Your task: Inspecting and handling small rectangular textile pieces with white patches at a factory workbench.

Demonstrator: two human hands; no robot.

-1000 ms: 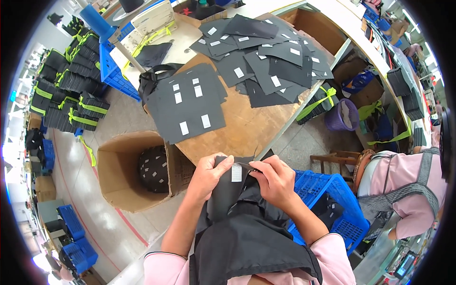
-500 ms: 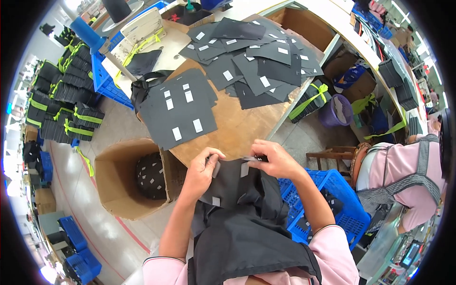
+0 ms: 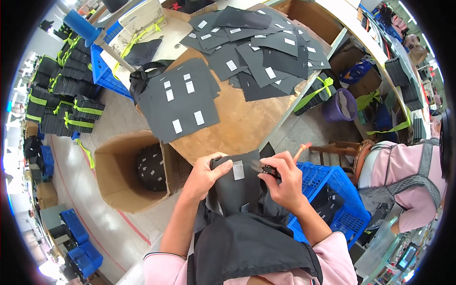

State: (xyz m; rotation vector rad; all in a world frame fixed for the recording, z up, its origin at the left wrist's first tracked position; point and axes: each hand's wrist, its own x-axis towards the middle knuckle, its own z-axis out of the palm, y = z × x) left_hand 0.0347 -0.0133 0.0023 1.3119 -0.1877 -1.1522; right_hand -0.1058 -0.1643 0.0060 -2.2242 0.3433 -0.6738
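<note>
My left hand [image 3: 205, 179] is closed on a black fabric piece [image 3: 244, 190], its thumb pressing the edge beside a whitish rectangular patch [image 3: 238, 170]. The piece hangs over my lap, with a second light patch lower down, partly folded from sight. My right hand [image 3: 283, 183] grips small thread snips [image 3: 270, 171] with a dark handle. Their metal blades point left at the piece, close to the patch; motion blurs the tips. An orange-red cord or tail [image 3: 301, 151] sticks up behind that hand.
On the brown board [image 3: 237, 126] lie a neat stack of black panels [image 3: 183, 107] and a loose heap of similar panels [image 3: 266, 52]. A cardboard box [image 3: 128, 175] stands at left, a blue crate [image 3: 349, 216] at right. A co-worker [image 3: 408, 178] sits beyond the crate.
The black piece has been raised and turned so a patch faces up. My right hand has moved slightly right and down, and the snips' blades now show. My left hand has shifted little.
</note>
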